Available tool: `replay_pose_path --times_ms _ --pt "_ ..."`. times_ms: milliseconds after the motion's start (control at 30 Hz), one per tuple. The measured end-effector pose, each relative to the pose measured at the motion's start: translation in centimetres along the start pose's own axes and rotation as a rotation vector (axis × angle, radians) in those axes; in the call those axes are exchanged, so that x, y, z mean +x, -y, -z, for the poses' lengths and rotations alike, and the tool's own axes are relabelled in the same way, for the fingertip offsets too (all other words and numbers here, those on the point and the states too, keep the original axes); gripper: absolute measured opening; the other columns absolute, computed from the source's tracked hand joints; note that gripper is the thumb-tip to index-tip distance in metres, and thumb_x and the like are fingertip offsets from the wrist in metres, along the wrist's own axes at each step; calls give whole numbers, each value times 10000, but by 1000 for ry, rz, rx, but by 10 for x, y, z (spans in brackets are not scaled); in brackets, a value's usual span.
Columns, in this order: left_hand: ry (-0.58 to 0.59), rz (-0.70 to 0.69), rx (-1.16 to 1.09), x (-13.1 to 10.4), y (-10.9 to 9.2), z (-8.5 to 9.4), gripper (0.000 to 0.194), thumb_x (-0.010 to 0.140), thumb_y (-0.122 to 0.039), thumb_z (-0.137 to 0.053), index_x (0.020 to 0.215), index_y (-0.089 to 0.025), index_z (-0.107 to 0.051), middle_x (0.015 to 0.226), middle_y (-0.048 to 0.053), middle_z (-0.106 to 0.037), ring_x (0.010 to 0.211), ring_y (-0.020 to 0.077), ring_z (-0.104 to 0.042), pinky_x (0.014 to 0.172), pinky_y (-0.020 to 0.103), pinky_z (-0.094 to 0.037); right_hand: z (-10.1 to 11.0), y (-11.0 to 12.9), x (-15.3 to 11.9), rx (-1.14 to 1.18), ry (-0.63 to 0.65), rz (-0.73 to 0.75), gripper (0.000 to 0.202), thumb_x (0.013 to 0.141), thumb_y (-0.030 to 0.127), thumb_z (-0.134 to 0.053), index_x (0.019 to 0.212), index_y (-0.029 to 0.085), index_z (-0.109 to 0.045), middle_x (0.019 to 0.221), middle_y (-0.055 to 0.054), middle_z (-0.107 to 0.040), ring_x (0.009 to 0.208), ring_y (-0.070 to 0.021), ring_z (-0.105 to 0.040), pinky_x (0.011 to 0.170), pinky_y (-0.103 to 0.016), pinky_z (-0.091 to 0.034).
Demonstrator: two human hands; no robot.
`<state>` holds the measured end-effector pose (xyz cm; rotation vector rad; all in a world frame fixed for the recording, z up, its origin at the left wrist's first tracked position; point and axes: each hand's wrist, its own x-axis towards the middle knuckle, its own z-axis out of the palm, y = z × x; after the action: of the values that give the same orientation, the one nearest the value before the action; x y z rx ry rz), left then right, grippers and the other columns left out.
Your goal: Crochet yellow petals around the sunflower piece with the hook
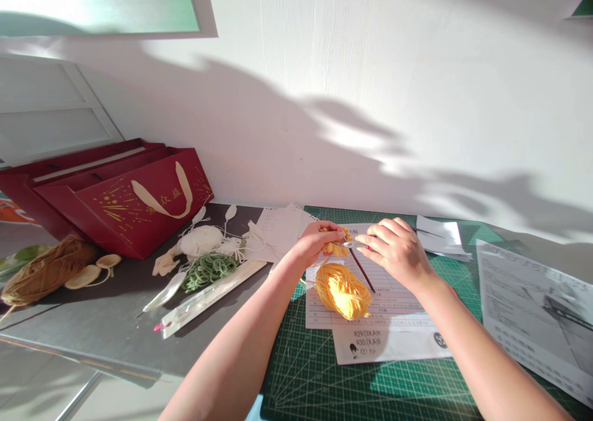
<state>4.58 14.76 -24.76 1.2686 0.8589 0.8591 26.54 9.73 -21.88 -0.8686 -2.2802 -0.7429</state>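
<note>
My left hand [319,239] is closed on a small crocheted yellow piece [337,248], pinching its upper edge. In my right hand [398,248] is a silver-tipped tool [353,244] with red on its handle; its tip touches the yellow piece, and the fingers hide most of it, so its exact kind is unclear. A thin dark brown stick [362,271] slants down from beside the yellow piece. Just below the hands, a ball of yellow yarn [343,291] rests on printed and handwritten sheets [393,313].
A green cutting mat [296,378] lies under the papers. Leftward are green yarn [210,271], white yarn [200,241], a long clear packet [213,297], brown yarn [50,270] and a red gift bag [139,205]. More paper [532,322] lies at right; a white wall [370,100] stands behind.
</note>
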Motion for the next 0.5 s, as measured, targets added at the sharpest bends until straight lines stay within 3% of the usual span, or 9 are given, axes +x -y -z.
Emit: replay_pose_path --times_ms 500 --pt "5 6 29 1 0 0 203 964 -298 -660 1087 -138 -664 986 47 -694 757 155 -670 647 307 -587 0 -1 1 16 4 20 120 933 251 -691 1018 188 -748 865 -47 -715 818 -215 -563 755 -364 -380"
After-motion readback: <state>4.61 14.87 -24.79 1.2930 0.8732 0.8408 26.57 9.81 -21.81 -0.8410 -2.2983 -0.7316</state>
